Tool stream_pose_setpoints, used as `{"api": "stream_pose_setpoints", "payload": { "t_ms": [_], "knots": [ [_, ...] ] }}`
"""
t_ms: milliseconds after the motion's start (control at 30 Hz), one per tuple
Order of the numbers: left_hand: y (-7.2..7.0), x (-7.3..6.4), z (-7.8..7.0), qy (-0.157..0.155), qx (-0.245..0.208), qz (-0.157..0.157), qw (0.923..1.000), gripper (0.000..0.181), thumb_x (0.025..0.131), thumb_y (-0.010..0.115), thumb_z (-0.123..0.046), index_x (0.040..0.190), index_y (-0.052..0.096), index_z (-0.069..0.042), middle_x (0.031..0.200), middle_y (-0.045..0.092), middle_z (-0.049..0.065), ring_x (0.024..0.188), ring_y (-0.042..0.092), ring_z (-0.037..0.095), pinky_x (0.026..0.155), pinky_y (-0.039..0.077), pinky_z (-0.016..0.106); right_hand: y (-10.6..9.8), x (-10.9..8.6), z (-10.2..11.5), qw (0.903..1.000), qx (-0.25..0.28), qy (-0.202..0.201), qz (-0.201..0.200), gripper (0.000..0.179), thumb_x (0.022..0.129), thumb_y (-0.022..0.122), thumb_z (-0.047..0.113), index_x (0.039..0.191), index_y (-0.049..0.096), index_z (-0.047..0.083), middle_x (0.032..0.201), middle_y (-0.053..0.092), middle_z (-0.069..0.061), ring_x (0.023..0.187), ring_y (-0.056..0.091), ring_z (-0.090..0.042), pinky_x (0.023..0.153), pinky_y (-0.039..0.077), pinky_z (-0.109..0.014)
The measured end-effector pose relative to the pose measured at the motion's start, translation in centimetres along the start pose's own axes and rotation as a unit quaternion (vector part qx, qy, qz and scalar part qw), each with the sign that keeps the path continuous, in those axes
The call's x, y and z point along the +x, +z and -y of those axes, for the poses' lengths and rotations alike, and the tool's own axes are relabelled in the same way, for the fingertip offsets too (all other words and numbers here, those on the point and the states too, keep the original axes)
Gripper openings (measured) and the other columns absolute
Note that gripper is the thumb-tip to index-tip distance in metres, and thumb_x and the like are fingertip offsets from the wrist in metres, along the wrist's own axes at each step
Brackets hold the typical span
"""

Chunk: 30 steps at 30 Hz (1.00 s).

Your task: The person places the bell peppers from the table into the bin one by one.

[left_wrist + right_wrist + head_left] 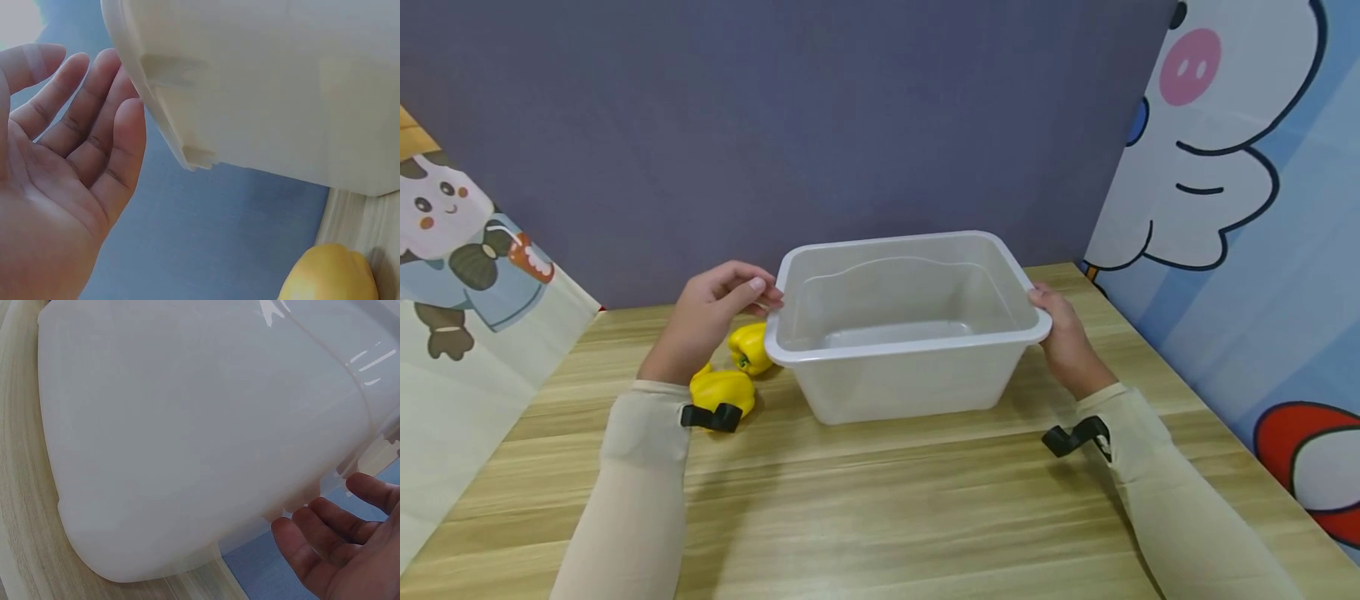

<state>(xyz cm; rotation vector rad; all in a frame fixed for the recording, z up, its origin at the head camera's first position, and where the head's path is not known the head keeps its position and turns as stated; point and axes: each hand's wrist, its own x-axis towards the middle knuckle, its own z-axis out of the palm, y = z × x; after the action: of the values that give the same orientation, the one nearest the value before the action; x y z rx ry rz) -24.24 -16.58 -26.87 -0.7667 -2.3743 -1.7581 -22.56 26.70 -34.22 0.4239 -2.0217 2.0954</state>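
A pale grey plastic bin [902, 379], with nothing visible inside, is at the middle of the wooden table. My right hand [1063, 337] grips its right rim, thumb over the edge; in the right wrist view, the fingertips [306, 525] rest against the outer wall. At the opposite end, my left hand [711, 312] has loosely extended fingers by the left rim. The left wrist view shows those fingertips [130, 112] at the rim, not curled round it. Yellow bell peppers [722, 390] lie under and beside my left wrist, partly hidden by the bin and wrist strap.
Behind the bin rises a dark grey-blue panel [775, 125]. Cartoon-printed sheets stand at the left [475, 250] and right [1225, 208] sides of the wooden table [887, 508]. Black straps [711, 417] stick out from both wrists.
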Motion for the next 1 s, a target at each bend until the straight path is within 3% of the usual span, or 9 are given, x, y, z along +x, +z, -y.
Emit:
{"api": "stream_pose_setpoints", "payload": {
  "t_ms": [133, 267, 367, 500, 567, 1000],
  "knots": [
    [-0.1, -0.3, 0.4, 0.007, -0.009, 0.002, 0.9999, 0.037, 0.093, 0.055, -0.027, 0.11, 0.057, 0.005, 0.1, 0.063, 0.019, 0.093, 0.06, 0.03, 0.082, 0.051, 0.035, 0.0, -0.1, 0.0, 0.9999, 0.012, 0.012, 0.0, 0.029, 0.097, 0.034, 0.028, 0.105, 0.051, 0.005, 0.09, 0.057, -0.002, 0.081, 0.052, -0.015, 0.073, 0.038, -0.029],
    [-0.4, -0.7, 0.9, 0.016, -0.011, -0.002, 0.9998, 0.032, 0.094, 0.055, -0.026, 0.109, 0.058, 0.002, 0.1, 0.062, 0.019, 0.094, 0.06, 0.03, 0.083, 0.05, 0.038, 0.0, -0.1, -0.1, 0.9999, -0.002, 0.012, 0.002, 0.032, 0.098, 0.033, 0.029, 0.107, 0.05, 0.002, 0.092, 0.057, -0.005, 0.081, 0.052, -0.014, 0.073, 0.038, -0.03],
    [-0.5, -1.0, 1.2, 0.026, -0.024, -0.027, 0.999, 0.029, 0.094, 0.055, -0.025, 0.108, 0.059, 0.001, 0.099, 0.063, 0.019, 0.092, 0.061, 0.031, 0.081, 0.051, 0.036, 0.0, -0.1, -0.1, 0.9999, -0.011, 0.012, 0.003, 0.034, 0.098, 0.032, 0.029, 0.108, 0.049, 0.001, 0.094, 0.056, -0.008, 0.081, 0.051, -0.014, 0.073, 0.038, -0.031],
    [-0.5, -1.2, 1.6, 0.049, -0.078, -0.078, 0.9927, 0.029, 0.093, 0.057, -0.021, 0.105, 0.058, 0.006, 0.096, 0.063, 0.021, 0.088, 0.061, 0.033, 0.077, 0.052, 0.032, 0.0, -0.1, 0.1, 0.9999, -0.003, 0.014, 0.002, 0.033, 0.098, 0.033, 0.029, 0.108, 0.05, 0.002, 0.093, 0.057, -0.006, 0.081, 0.051, -0.014, 0.073, 0.038, -0.031],
    [-0.5, -1.3, 1.7, 0.05, -0.09, -0.087, 0.9909, 0.029, 0.093, 0.057, -0.02, 0.104, 0.058, 0.007, 0.094, 0.063, 0.02, 0.087, 0.062, 0.031, 0.077, 0.052, 0.031, 0.1, -0.1, 0.1, 0.9999, 0.001, 0.014, 0.001, 0.032, 0.097, 0.033, 0.028, 0.108, 0.05, 0.003, 0.092, 0.057, -0.005, 0.081, 0.052, -0.014, 0.073, 0.038, -0.03],
    [-0.6, -2.4, 2.8, -0.008, -0.018, -0.052, 0.9985, 0.033, 0.095, 0.052, -0.024, 0.108, 0.056, 0.006, 0.101, 0.062, 0.019, 0.093, 0.061, 0.028, 0.077, 0.051, 0.031, 0.1, -0.1, 0.0, 0.9999, -0.009, 0.007, 0.007, 0.035, 0.098, 0.031, 0.028, 0.109, 0.049, 0.0, 0.093, 0.056, -0.006, 0.081, 0.051, -0.013, 0.073, 0.038, -0.031]
  ]
}}
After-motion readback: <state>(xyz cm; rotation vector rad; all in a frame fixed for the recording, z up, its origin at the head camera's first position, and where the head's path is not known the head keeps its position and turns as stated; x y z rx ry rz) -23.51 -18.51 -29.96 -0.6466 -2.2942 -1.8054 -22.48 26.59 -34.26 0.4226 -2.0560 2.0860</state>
